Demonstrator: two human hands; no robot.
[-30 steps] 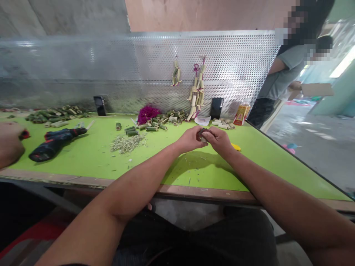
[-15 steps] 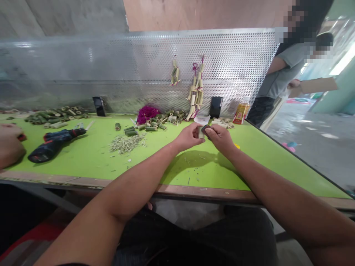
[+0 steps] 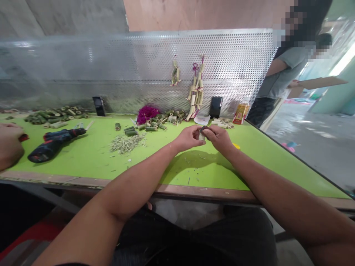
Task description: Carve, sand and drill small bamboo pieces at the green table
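Hovering above the green bench (image 3: pixel 273 159), the left grip (image 3: pixel 188 138) is closed on a pale bamboo piece (image 3: pixel 202 136), the right grip (image 3: pixel 220 137) on a dark pad (image 3: pixel 204 128). The pad, slanted 0.5 s ago, now curves over the piece's top.

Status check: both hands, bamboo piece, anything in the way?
Left hand gripping bamboo piece. Right hand holding dark pad at its upper end. No obstruction seen; shavings pile and drill off to the left.
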